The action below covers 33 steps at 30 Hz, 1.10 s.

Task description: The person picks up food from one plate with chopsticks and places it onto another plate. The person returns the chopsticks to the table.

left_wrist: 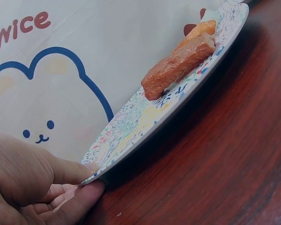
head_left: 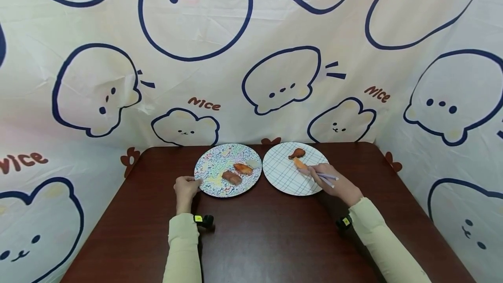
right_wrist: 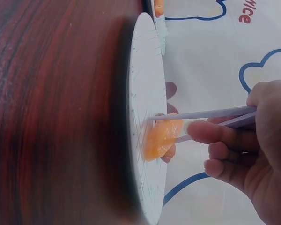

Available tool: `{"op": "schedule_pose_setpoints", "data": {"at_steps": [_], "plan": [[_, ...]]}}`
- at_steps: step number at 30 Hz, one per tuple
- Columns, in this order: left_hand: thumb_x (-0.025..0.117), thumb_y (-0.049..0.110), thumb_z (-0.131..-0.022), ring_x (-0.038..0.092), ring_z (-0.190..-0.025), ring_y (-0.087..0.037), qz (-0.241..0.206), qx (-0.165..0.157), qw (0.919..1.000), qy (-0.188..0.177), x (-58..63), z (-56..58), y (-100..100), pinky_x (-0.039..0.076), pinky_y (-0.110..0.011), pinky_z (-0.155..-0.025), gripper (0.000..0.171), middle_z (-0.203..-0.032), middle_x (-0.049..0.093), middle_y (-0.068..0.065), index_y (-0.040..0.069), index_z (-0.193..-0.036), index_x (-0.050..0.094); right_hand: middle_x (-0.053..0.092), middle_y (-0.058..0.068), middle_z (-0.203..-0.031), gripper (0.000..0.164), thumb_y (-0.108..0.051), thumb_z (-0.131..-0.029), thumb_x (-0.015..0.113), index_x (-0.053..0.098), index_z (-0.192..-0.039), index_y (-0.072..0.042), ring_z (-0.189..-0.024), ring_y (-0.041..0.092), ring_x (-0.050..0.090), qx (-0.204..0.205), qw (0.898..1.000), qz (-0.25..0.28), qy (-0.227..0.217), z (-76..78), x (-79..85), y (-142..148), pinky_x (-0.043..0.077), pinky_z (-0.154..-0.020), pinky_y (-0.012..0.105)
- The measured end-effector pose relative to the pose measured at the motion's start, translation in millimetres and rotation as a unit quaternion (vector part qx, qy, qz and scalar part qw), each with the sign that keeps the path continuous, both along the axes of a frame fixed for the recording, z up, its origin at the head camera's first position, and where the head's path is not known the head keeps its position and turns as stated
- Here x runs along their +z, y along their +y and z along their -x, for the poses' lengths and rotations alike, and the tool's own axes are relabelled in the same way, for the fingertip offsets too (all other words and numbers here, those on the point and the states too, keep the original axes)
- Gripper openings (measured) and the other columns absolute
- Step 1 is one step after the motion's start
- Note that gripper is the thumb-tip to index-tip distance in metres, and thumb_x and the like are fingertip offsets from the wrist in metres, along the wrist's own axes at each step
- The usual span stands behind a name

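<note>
My left hand (head_left: 186, 189) pinches the near-left rim of a speckled multicolour plate (head_left: 212, 165) between thumb and fingers. On that plate lie a brown strip of meat (left_wrist: 180, 68), an orange-brown piece (head_left: 243, 169) and a pale piece (head_left: 253, 163). Lavender chopsticks (right_wrist: 210, 114) are held in my right hand (head_left: 334, 180) over the white grid-patterned plate (head_left: 280, 178). Their tips are at either side of a glossy orange piece of food (right_wrist: 163, 138), low over the plate; whether it touches the plate is unclear. Behind it sits a brown drumstick-shaped piece (head_left: 297, 153).
Both plates stand side by side at the far edge of a dark brown wooden table (head_left: 259, 239). A pale cloth printed with cartoon bears (head_left: 192, 77) hangs behind the table and along its sides.
</note>
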State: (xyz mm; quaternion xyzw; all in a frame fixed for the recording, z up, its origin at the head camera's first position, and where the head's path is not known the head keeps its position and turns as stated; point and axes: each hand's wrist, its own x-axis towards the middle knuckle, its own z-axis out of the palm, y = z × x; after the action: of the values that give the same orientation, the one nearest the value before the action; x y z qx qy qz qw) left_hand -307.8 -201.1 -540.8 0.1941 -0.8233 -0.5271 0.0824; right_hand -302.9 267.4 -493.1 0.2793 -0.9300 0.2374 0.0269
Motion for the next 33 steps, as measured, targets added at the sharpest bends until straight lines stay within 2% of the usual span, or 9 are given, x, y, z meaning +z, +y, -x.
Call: {"op": "schedule_pose_setpoints", "data": {"at_steps": [6,9,17,18,20,23,26,29,33], "plan": [[0.071,0.011,-0.092,0.072,-0.073,-0.024,-0.015,-0.001,0.9999,-0.006,0.2,-0.1,1,0.059,-0.044,-0.076,0.034,-0.114,0.061,-0.033,-0.014,-0.115,0.066,0.065,0.005,-0.074,0.042,-0.022,-0.111,0.039,0.065,-0.133,0.003,-0.074,0.012,0.059,-0.003,1.000,0.000,-0.007,-5.3,2.5,0,0.050,-0.075,0.026],[0.071,0.010,-0.092,0.072,-0.074,-0.026,-0.014,0.000,0.9999,-0.004,-1.0,0.2,1,0.059,-0.045,-0.077,0.033,-0.114,0.062,-0.033,-0.014,-0.115,0.066,0.063,0.005,-0.070,0.040,-0.017,-0.110,0.040,0.063,-0.134,0.005,-0.068,0.010,0.057,-0.002,1.000,-0.003,0.004,-7.5,2.5,-2,0.051,-0.075,0.028],[0.071,0.010,-0.092,0.070,-0.073,-0.024,-0.011,-0.005,0.9999,0.004,1.2,-1.6,1,0.059,-0.044,-0.074,0.031,-0.110,0.065,-0.032,-0.013,-0.113,0.067,0.068,0.007,-0.074,0.047,-0.029,-0.111,0.040,0.073,-0.118,0.004,-0.077,0.013,0.060,-0.023,0.999,-0.021,0.036,-4.4,-1.4,-6,0.054,-0.078,0.036],[0.071,0.010,-0.093,0.070,-0.073,-0.024,-0.010,-0.007,0.9999,0.004,1.0,-1.6,1,0.059,-0.044,-0.074,0.032,-0.110,0.065,-0.032,-0.013,-0.114,0.067,0.067,0.006,-0.073,0.046,-0.029,-0.111,0.041,0.073,-0.116,0.004,-0.077,0.014,0.060,-0.025,0.999,-0.017,0.029,-4.6,-1.3,-5,0.054,-0.078,0.036],[0.071,0.010,-0.093,0.070,-0.072,-0.023,-0.011,-0.008,0.9999,0.006,1.5,-1.7,1,0.059,-0.043,-0.072,0.033,-0.109,0.066,-0.032,-0.013,-0.115,0.066,0.073,0.008,-0.083,0.041,-0.024,-0.110,0.045,0.072,-0.119,0.004,-0.082,0.015,0.063,-0.021,0.999,-0.013,0.021,-6.3,0.2,-3,0.055,-0.082,0.036],[0.071,0.010,-0.093,0.070,-0.072,-0.023,-0.013,-0.012,0.9998,0.007,2.2,-2.0,1,0.059,-0.042,-0.071,0.034,-0.107,0.067,-0.032,-0.014,-0.115,0.065,0.073,0.007,-0.082,0.036,-0.018,-0.109,0.047,0.069,-0.126,0.003,-0.078,0.012,0.060,-0.018,1.000,0.003,-0.004,-10.0,5.6,1,0.055,-0.082,0.031],[0.071,0.011,-0.093,0.069,-0.072,-0.024,-0.016,-0.013,0.9998,0.004,2.6,-1.4,2,0.058,-0.041,-0.070,0.034,-0.108,0.065,-0.032,-0.015,-0.114,0.065,0.061,-0.002,-0.065,0.037,-0.021,-0.109,0.046,0.070,-0.126,0.002,-0.067,0.006,0.050,-0.016,1.000,0.014,-0.019,-9.7,7.8,6,0.049,-0.070,0.024],[0.071,0.011,-0.092,0.069,-0.070,-0.023,-0.017,-0.008,0.9998,0.002,2.4,-0.9,2,0.059,-0.040,-0.068,0.033,-0.110,0.062,-0.033,-0.015,-0.112,0.066,0.054,-0.003,-0.061,0.035,-0.019,-0.109,0.046,0.072,-0.120,0.002,-0.059,0.005,0.045,-0.012,1.000,0.020,-0.020,-8.2,6.1,10,0.045,-0.061,0.021],[0.072,0.010,-0.092,0.068,-0.066,-0.019,-0.011,0.000,0.9999,0.001,1.6,-0.7,2,0.057,-0.035,-0.064,0.031,-0.102,0.064,-0.029,-0.013,-0.111,0.067,0.064,0.004,-0.073,0.035,-0.019,-0.109,0.047,0.070,-0.124,0.003,-0.069,0.006,0.052,-0.013,0.999,0.018,-0.035,-8.0,9.5,9,0.048,-0.069,0.022]]}}
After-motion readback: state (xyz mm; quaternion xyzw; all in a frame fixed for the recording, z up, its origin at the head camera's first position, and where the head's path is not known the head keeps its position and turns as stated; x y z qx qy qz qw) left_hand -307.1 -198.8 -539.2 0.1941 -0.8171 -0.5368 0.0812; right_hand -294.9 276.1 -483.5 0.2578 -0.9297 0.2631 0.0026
